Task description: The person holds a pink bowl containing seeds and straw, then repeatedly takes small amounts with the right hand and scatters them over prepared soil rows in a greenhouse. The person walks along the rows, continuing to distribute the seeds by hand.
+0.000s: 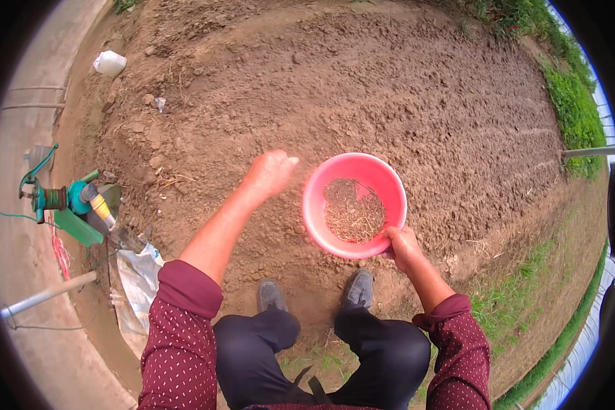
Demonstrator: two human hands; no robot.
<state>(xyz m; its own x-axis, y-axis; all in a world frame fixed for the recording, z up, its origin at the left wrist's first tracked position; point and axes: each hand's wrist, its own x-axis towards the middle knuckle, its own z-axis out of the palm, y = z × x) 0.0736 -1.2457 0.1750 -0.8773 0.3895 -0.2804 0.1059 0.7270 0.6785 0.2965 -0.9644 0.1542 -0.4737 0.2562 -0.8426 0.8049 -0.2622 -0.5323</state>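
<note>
My right hand [404, 246] grips the lower right rim of a round pink plastic basin [355, 247], with the thumb over the edge. In the basin lies a layer of fine dry bits, seed-like or chaff-like, mixed with short straw [356, 212]; their exact kind cannot be told. To the left of the basin, my left hand [275, 171] hangs over tilled brown soil [266, 118], apart from the rim. Its fingers are curled together; whether anything is inside them is hidden.
A green valve or pump fitting with a yellow-banded pipe [98, 203] stands at left, near a white plastic sack [138, 274] and a metal pole [51, 293]. A white plastic container [110, 63] lies at upper left. Grass [574, 115] edges the soil at right.
</note>
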